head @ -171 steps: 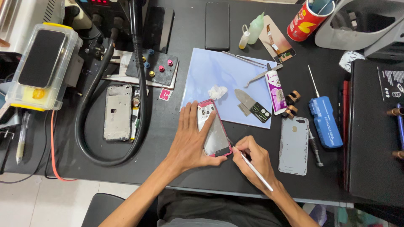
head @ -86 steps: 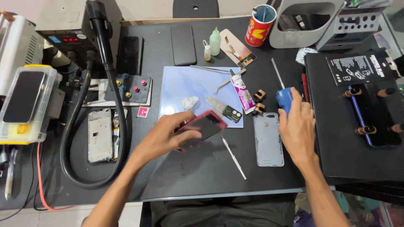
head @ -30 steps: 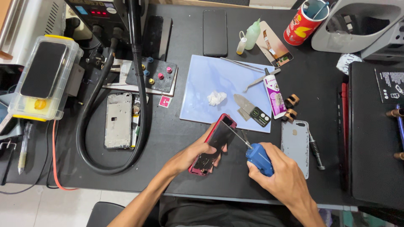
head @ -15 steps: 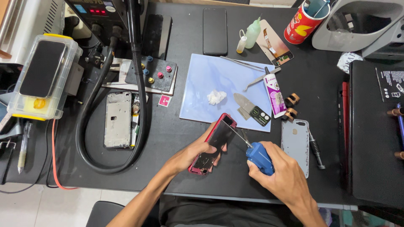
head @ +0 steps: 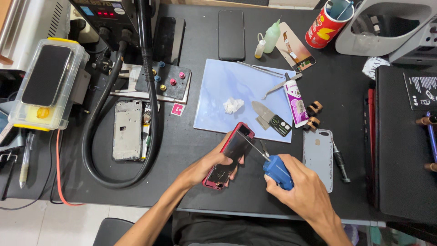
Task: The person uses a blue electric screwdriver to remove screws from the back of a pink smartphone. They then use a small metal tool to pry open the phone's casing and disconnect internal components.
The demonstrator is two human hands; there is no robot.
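My left hand (head: 205,166) grips a red phone (head: 233,148) with its dark inside facing up, lifted just above the black table near the front edge. My right hand (head: 301,191) is closed around a blue squeeze bottle (head: 277,171) with a long thin metal needle (head: 252,146). The needle tip rests on the phone's upper half. Both hands sit just below the pale blue mat (head: 241,98).
On the mat lie a white wad (head: 233,105), tweezers (head: 275,86), a metal pry tool (head: 268,119) and a glue tube (head: 295,104). A grey phone back cover (head: 318,157) lies right of my hands. A bare phone frame (head: 127,130), black hose (head: 98,150) and heating box (head: 45,84) stand left.
Over the past seconds my right hand left a thin stick, fetched the blue bottle from the right and brought its needle to the phone. In the last second hardly anything moved.
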